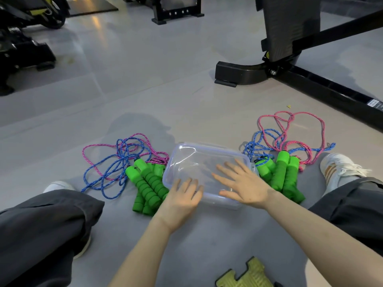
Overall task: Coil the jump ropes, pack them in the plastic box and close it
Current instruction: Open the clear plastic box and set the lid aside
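A clear plastic box (192, 154) with its lid on sits on the grey floor between my legs. My left hand (182, 198) rests on its near left corner, fingers relaxed. On the lid's right half my right hand (242, 182) lies flat with spread fingers. Left of the box is a loose tangle of blue and pink jump ropes (120, 160) with green foam handles (148, 184). A second tangle of pink and blue ropes (290, 134) with green handles (279, 172) lies to the right.
A black gym machine base (248, 74) stands behind the box on the right, and more black equipment (22, 50) is at the far left. A yellow foam mat piece (246, 275) lies near the bottom edge. My shoes (335, 167) flank the ropes.
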The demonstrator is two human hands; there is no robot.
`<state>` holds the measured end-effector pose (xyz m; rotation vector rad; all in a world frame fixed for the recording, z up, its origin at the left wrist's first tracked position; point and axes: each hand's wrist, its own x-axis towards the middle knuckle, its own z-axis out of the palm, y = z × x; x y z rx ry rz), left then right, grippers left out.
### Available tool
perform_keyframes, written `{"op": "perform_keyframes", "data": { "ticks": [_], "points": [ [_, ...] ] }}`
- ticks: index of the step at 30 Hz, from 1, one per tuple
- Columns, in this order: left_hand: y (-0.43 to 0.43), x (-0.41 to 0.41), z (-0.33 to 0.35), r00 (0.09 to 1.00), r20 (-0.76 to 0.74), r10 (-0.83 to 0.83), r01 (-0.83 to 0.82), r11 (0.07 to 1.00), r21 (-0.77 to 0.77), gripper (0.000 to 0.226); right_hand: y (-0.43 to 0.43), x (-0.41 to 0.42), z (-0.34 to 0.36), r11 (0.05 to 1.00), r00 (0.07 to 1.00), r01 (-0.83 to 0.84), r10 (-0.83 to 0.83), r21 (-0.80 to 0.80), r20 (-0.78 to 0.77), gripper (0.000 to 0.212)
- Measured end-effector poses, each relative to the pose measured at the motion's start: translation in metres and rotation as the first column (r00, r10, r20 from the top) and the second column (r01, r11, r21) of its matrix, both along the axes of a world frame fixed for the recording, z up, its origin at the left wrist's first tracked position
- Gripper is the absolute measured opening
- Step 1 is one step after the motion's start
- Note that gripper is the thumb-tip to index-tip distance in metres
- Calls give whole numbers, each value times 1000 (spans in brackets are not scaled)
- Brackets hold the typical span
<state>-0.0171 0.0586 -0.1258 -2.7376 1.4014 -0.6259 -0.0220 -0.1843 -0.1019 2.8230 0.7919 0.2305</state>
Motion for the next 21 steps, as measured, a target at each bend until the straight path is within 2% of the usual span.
{"op": "perform_keyframes", "data": {
  "ticks": [2,5,7,9,13,18,21],
  "points": [
    [-4,-3,-3,997,70,33,-31,999,-31,24,-2,0,4,997,993,-63,66,-34,93,57],
    [-13,0,-3,991,118,55,-52,998,-29,34,8,-14,3,975,957,-218,204,46,208,40],
    [-18,3,-3,989,130,68,-69,998,3,36,11,-27,-10,965,944,-259,247,31,221,40],
    [-26,5,1,991,120,67,-73,996,53,36,6,-31,-22,969,927,-245,245,-34,286,42],
    [-48,1,15,992,24,124,-127,978,165,38,-7,-21,-19,977,907,-189,213,-101,363,30],
    [-69,-5,23,975,-49,217,-194,939,285,37,1,-16,-17,995,915,-96,98,-25,391,33],
    [-67,-6,25,978,-8,206,-190,914,358,35,3,-13,-17,989,904,-148,148,-30,401,14]
  ]
}}
